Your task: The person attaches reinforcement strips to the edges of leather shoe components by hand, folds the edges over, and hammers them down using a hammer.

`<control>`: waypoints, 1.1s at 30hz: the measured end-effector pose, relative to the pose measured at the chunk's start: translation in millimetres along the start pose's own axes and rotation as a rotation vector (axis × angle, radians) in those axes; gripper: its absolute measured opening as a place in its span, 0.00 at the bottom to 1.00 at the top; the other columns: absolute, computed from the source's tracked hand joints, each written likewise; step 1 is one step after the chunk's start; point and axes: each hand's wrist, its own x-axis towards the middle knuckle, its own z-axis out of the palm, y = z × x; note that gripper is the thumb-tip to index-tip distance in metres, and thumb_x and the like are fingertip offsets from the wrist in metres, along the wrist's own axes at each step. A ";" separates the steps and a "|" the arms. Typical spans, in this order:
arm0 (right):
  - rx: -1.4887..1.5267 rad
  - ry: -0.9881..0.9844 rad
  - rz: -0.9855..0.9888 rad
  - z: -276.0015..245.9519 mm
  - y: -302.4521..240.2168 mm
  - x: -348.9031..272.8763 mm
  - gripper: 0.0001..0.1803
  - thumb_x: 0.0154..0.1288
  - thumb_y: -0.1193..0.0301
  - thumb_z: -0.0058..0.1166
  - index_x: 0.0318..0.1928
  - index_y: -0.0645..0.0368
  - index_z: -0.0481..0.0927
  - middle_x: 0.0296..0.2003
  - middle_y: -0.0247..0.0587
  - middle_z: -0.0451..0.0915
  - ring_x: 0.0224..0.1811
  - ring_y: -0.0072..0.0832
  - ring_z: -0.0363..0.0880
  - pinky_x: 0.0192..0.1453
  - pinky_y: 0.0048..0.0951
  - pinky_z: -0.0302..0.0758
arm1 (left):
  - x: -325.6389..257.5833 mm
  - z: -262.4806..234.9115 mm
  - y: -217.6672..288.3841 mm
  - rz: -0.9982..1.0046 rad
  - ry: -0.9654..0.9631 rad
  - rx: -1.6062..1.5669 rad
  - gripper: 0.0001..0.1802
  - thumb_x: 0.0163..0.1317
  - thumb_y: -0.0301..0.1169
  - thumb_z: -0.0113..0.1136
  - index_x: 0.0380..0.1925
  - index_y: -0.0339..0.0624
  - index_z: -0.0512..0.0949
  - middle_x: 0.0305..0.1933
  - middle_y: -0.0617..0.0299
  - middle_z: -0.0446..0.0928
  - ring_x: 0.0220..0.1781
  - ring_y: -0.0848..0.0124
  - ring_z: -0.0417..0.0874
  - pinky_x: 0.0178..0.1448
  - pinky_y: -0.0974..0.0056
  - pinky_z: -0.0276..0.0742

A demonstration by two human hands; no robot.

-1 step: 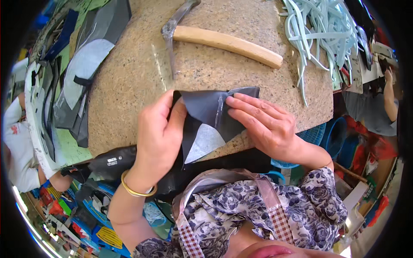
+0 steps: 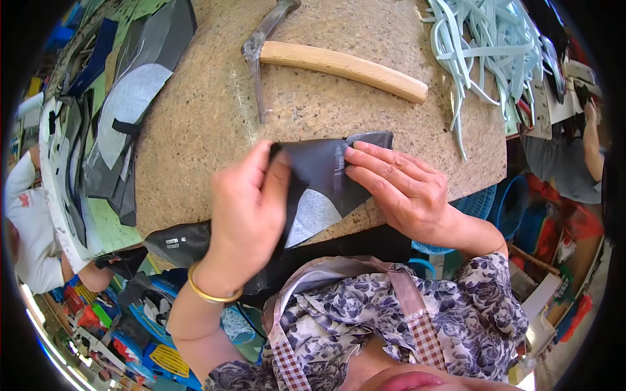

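Black leather piece [image 2: 326,171] lies on the bench [image 2: 195,130] edge, below the hammer [image 2: 339,62]. Left hand [image 2: 244,208] pinches its left fold; right hand [image 2: 398,189] presses flat fingers on its right edge. Folding looks underway; grey lining still shows, hammer untouched.

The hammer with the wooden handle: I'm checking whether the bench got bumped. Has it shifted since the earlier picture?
No. The hammer lies at the same angle and spot on the speckled work surface, beyond both hands, as before.
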 end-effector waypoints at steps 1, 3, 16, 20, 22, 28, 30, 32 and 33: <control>0.010 0.009 -0.005 1.5 0.8 -0.1 0.23 0.40 0.75 0.62 0.44 0.60 0.81 0.48 0.46 0.83 0.52 0.40 0.83 0.53 0.38 0.81 | -4.7 2.8 6.8 0.083 0.020 0.254 0.08 0.69 0.29 0.55 0.32 0.37 0.76 0.25 0.50 0.75 0.23 0.52 0.77 0.27 0.53 0.70; 0.023 0.019 -0.010 1.3 2.7 -3.6 0.25 0.39 0.74 0.62 0.45 0.60 0.81 0.49 0.45 0.82 0.53 0.40 0.82 0.53 0.38 0.81 | -8.1 12.0 7.1 0.364 0.002 0.410 0.07 0.63 0.30 0.60 0.37 0.38 0.79 0.35 0.54 0.79 0.31 0.58 0.80 0.32 0.59 0.75; 0.017 0.211 0.196 -23.1 7.8 -2.0 0.18 0.58 0.89 0.48 0.50 0.73 0.78 0.50 0.58 0.82 0.54 0.52 0.81 0.57 0.42 0.80 | -27.1 49.1 17.8 0.462 -0.207 0.969 0.38 0.43 0.39 0.70 0.57 0.36 0.75 0.71 0.58 0.68 0.43 0.69 0.73 0.46 0.68 0.74; -0.041 -0.307 0.081 -21.3 -4.2 -1.3 0.37 0.66 0.47 0.48 0.64 0.65 0.71 0.67 0.51 0.69 0.72 0.43 0.64 0.75 0.45 0.57 | -32.0 22.4 17.4 0.490 -0.284 0.803 0.42 0.41 0.42 0.71 0.59 0.33 0.74 0.71 0.53 0.67 0.48 0.66 0.76 0.53 0.66 0.76; -0.098 -0.361 0.086 -22.6 1.8 -6.5 0.39 0.68 0.44 0.44 0.68 0.61 0.67 0.70 0.46 0.65 0.74 0.38 0.60 0.77 0.43 0.52 | -48.5 -13.7 8.4 0.438 -0.310 0.741 0.37 0.41 0.33 0.69 0.57 0.34 0.75 0.65 0.55 0.74 0.50 0.62 0.80 0.54 0.63 0.79; 0.106 -0.421 -0.046 -5.0 -33.8 7.0 0.43 0.62 0.44 0.50 0.69 0.60 0.65 0.71 0.44 0.63 0.75 0.38 0.58 0.78 0.43 0.52 | -72.3 -32.1 -9.9 0.580 -0.166 0.849 0.19 0.54 0.28 0.59 0.47 0.34 0.81 0.58 0.56 0.79 0.53 0.65 0.81 0.54 0.63 0.79; -0.076 -0.421 0.016 -13.6 -25.0 -8.6 0.43 0.60 0.46 0.53 0.70 0.60 0.64 0.71 0.45 0.63 0.76 0.38 0.58 0.78 0.42 0.52 | -80.1 -45.4 -10.1 0.535 -0.158 0.837 0.33 0.36 0.27 0.68 0.51 0.37 0.80 0.59 0.59 0.79 0.51 0.63 0.82 0.53 0.62 0.80; -0.206 -0.421 0.113 -25.3 -17.8 -19.9 0.43 0.59 0.48 0.55 0.69 0.61 0.65 0.71 0.45 0.64 0.75 0.39 0.59 0.76 0.42 0.56 | -88.7 -63.9 -19.7 0.493 -0.172 0.886 0.34 0.36 0.28 0.68 0.51 0.37 0.80 0.59 0.58 0.79 0.51 0.62 0.82 0.55 0.59 0.79; -0.188 -0.403 0.120 -27.9 -23.5 -14.7 0.42 0.58 0.50 0.58 0.68 0.62 0.66 0.70 0.46 0.65 0.73 0.40 0.62 0.74 0.42 0.60 | -92.0 -68.7 -23.6 0.505 -0.164 0.874 0.32 0.37 0.27 0.67 0.51 0.37 0.80 0.59 0.57 0.79 0.51 0.61 0.82 0.55 0.58 0.79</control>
